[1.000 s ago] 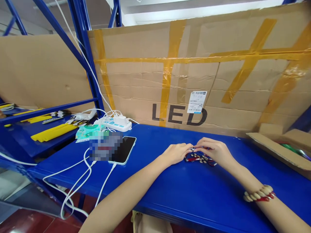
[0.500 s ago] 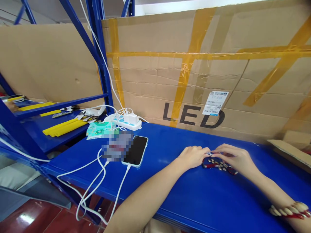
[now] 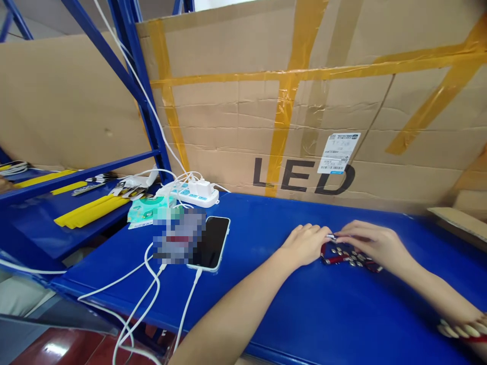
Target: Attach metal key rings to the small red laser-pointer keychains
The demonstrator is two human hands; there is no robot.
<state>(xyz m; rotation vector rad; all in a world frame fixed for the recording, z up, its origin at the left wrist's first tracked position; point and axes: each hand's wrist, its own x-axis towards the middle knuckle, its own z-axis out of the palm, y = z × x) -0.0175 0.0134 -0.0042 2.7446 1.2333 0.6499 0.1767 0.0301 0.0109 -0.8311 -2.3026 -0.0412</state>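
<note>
My left hand (image 3: 306, 245) is closed, its fingertips pinching a small shiny metal piece (image 3: 332, 236) just above the blue tabletop. Fingers of my right hand (image 3: 375, 242) meet the same piece from the other side, so both hands touch it. Its exact kind is too small to make out, and fingers cover part of it. Below and between the hands lie several small round silver discs (image 3: 354, 257), like button cells. A slim dark-red tube (image 3: 337, 259) rests beside them, near my left fingers. More dark-red pieces (image 3: 373, 266) lie partly under my right hand.
A phone (image 3: 211, 243) with a white cable lies left of my arms, beside a blurred-out object (image 3: 178, 238). Behind are a power strip (image 3: 198, 193) and a green packet (image 3: 150, 209). Tall cardboard (image 3: 228, 126) backs the table; a cardboard flap (image 3: 456, 223) is at right.
The camera view has shifted slightly. Both hands stay together over the discs, still at the small metal piece, with only slight finger movement.
</note>
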